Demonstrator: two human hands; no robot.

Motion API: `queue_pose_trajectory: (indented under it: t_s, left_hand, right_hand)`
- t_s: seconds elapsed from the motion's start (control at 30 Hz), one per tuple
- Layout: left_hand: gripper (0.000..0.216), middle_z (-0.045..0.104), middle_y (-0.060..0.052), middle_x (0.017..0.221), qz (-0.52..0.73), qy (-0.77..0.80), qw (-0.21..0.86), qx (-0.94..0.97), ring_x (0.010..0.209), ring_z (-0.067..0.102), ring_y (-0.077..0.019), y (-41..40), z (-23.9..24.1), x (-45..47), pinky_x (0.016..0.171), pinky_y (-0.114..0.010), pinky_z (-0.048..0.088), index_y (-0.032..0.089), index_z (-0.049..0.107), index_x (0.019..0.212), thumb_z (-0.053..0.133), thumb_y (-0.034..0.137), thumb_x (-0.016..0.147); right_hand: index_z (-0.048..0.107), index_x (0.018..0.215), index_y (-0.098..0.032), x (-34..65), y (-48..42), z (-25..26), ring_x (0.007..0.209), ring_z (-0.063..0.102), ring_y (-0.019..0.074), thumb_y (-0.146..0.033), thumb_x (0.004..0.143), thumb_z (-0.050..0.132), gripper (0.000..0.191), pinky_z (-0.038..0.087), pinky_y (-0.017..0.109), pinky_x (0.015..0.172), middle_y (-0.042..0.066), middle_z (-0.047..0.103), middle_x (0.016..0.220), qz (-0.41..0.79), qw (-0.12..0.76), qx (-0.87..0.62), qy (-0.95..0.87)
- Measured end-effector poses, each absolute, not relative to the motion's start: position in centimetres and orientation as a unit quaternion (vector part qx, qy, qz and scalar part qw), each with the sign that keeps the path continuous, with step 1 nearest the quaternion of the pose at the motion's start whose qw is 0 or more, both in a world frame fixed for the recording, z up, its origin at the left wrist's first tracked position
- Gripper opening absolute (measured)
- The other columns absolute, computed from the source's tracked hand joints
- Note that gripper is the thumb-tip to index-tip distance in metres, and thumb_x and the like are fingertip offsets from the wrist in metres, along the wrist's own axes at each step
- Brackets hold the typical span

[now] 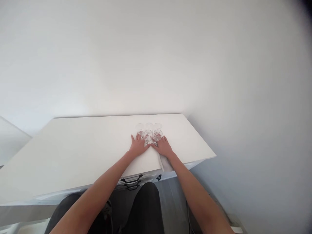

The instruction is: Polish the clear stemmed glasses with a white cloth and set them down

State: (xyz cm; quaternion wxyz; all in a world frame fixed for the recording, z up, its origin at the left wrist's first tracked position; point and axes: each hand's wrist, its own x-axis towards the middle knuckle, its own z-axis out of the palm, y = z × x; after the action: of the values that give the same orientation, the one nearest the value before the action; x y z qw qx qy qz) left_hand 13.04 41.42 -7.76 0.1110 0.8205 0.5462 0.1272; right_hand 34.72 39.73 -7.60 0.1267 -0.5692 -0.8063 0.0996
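Left hand [137,147] and right hand [164,147] rest on the desk [85,146], fingers [133,139] spread flat, gripping nothing. Just ahead, stemmed glasses [149,131] look light, fragile, slippery; best gripped at the bowl.

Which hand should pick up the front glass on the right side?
Probably the right hand: it lies flat on the white table, right beside the base of that front glass. The left hand sits further over, by the left-most glass.
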Motion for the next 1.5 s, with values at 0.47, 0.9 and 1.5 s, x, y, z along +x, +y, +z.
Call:
queue_pose_trajectory:
  t_s: [0.47,0.9,1.5]
  left_hand:
    - [0.052,0.046,-0.025,0.163,0.078,0.649,0.032,0.756,0.157,0.031,-0.0406,35.5,-6.1,1.2,0.119,-0.08,0.016,0.02,0.065,0.145,0.038,0.042,0.105]
    - [0.04,0.044,-0.018,0.166,0.049,0.756,0.006,0.652,0.16,0.026,-0.0403,30.0,-4.5,-18.7,0.12,-0.076,0.025,0.017,0.068,0.133,0.049,0.041,0.107]
    - [0.048,0.044,-0.013,0.166,0.101,0.811,-0.018,0.577,0.158,0.029,-0.0396,29.6,-6.8,-28.5,0.124,-0.073,0.02,0.021,0.063,0.141,0.063,0.048,0.101]
  right_hand:
    - [0.048,0.159,-0.024,20.4,36.7,-6.1,0.161,0.023,0.0356,-0.058,0.105,0.041,0.064,0.008,0.062,0.128,0.014,0.036,0.171,0.12,0.131,-0.509,-0.842]
    - [0.041,0.162,-0.024,-1.2,35.7,-4.7,0.164,0.011,0.0302,-0.066,0.106,0.031,0.071,-0.003,0.063,0.128,0.014,0.033,0.172,0.152,0.114,-0.403,-0.895]
    - [0.041,0.162,-0.022,-12.2,38.0,-6.3,0.163,0.016,0.031,-0.063,0.107,0.035,0.068,0.0,0.059,0.129,0.012,0.031,0.174,0.14,0.08,-0.364,-0.917]
